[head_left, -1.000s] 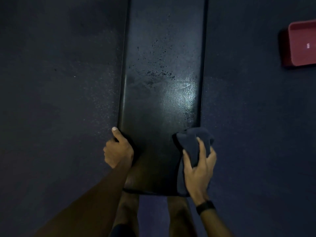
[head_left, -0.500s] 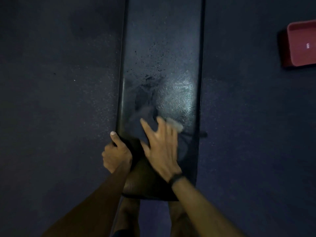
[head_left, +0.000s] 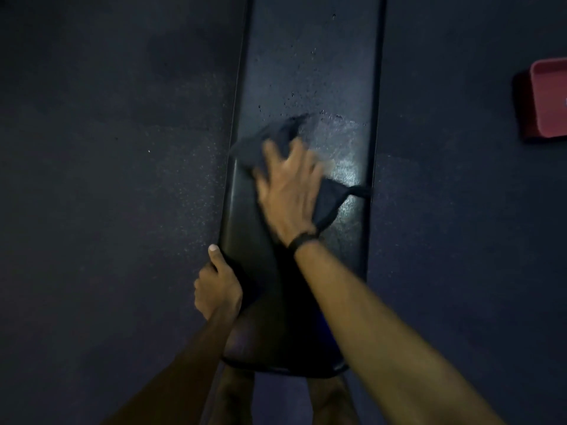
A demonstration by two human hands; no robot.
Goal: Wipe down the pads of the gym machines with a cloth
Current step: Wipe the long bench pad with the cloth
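A long black bench pad (head_left: 310,62) runs away from me down the middle of the view, with a wet sheen and dark specks near its middle. My right hand (head_left: 290,187) lies flat with spread fingers on a dark cloth (head_left: 260,145), pressing it onto the pad's left half. Part of the cloth trails out to the right of the hand. My left hand (head_left: 216,289) grips the pad's near left edge, thumb on top and fingers curled under the rim.
Dark speckled rubber floor (head_left: 107,179) lies on both sides of the bench. A red box-like object (head_left: 549,102) sits at the right edge of view. My legs (head_left: 233,397) show below the pad's near end.
My right hand has carried the cloth from the pad's near right edge up and leftward across the pad, opening flat onto it. The left hand has kept its grip.
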